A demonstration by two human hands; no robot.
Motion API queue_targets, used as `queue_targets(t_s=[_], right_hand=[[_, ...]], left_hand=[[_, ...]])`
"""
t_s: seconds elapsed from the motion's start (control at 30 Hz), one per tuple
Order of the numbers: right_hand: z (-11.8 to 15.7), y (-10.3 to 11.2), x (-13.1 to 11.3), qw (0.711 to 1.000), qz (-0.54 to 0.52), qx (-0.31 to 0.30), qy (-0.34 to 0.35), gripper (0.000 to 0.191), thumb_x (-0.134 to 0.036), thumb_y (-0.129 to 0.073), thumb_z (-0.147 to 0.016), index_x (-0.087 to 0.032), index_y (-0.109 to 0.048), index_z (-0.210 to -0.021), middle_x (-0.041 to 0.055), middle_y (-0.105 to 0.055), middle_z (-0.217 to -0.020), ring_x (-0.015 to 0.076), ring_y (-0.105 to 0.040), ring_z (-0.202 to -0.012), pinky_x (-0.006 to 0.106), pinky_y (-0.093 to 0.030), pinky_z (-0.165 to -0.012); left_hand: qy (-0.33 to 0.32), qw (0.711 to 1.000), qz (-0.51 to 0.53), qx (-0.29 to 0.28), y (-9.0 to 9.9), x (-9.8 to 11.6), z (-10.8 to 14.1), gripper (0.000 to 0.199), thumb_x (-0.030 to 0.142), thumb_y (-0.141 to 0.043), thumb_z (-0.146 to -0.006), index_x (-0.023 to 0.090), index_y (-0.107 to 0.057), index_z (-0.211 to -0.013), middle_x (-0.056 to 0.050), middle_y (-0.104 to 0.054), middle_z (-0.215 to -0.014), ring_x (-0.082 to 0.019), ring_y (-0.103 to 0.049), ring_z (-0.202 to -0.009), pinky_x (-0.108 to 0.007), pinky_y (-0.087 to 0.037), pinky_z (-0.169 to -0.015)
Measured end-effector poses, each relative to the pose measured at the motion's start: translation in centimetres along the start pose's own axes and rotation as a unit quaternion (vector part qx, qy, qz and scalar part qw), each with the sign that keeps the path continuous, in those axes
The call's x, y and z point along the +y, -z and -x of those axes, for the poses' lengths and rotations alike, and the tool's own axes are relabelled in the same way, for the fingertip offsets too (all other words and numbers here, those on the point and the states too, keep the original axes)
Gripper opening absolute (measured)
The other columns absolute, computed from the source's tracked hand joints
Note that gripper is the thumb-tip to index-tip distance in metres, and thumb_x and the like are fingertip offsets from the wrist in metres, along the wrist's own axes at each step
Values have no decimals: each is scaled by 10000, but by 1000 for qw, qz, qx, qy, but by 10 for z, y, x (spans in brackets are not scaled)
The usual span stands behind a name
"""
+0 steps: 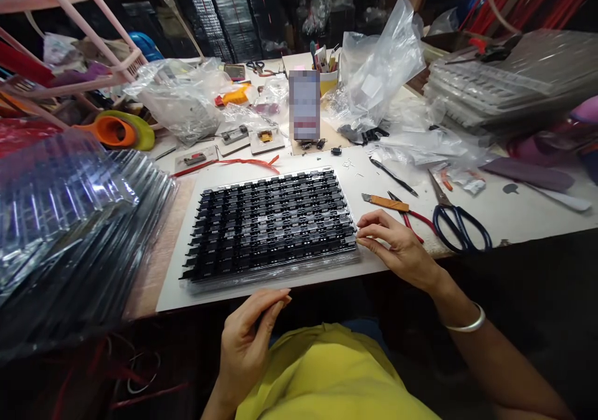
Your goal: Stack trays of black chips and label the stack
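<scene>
my right hand [399, 245] at a clear, rectangular plastic tray [289, 270] of rowed black plastic parts [224, 236]
the tray lies on the white bench [174, 289] before me; my right fingers are narrow at its right edge, gripping or not i cannot tell. my left hand [247, 333] is pinched closed near the bench edge.

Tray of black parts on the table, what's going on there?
A person's right hand is at the right edge of a clear tray holding rows of black parts; whether it grips anything is unclear. The left hand is half curled in front of the table. Scissors lie to the right.
</scene>
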State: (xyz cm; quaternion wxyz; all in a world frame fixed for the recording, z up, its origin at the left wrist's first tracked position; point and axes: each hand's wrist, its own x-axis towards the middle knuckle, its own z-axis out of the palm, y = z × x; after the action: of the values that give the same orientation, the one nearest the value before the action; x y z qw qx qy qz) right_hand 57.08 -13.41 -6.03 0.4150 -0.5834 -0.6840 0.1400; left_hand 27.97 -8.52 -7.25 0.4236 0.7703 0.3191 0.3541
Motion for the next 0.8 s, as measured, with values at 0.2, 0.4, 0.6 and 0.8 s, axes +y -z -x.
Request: queue_targets(t_s=[0.2, 0.4, 0.6, 0.8], right_hand=[[0, 15, 18, 992, 86, 82, -50, 167, -243, -472, -929, -203, -626, -979, 62, -643, -976, 194, -608, -949, 346, -490, -848], [-9, 26, 59, 962, 207, 139, -111, 332, -360, -401, -904, -135, -635, -976, 180, -662, -1021, 349, -582, -1009, 579, -425, -889], [-75, 12, 43, 988, 141, 39, -57, 353, -369, -388, -913, -195, -592, -1142, 95, -628, -1174, 251, -575, -1083, 426, -442, -947], [-140, -7, 59, 993, 84, -49, -72, 386, -447, -382, -898, -210, -592, -1118, 87, -677, -1098, 247, -628, -1011, 403, -480, -892]], left_hand=[[-1, 1000, -4, 2, 4, -1, 1, 283, 91, -543, -868, 275, -646, -1057, 8, -686, -895, -132, -646, -814, -217, -511, -727], [18, 999, -8, 34, 7, -4, 1, 233, 133, -552, -871, 281, -667, -1011, 8, -683, -915, -143, -649, -842, -228, -512, -755], [53, 994, -6, 95, 1, -4, 3, 187, 198, -517, -899, 258, -671, -987, -31, -646, -1077, -176, -597, -1024, -286, -455, -902], [149, 980, 44, 124, -2, 2, 12, 292, 311, -527, -899, 259, -573, -1183, -59, -609, -1188, -190, -570, -1045, -306, -449, -897]])
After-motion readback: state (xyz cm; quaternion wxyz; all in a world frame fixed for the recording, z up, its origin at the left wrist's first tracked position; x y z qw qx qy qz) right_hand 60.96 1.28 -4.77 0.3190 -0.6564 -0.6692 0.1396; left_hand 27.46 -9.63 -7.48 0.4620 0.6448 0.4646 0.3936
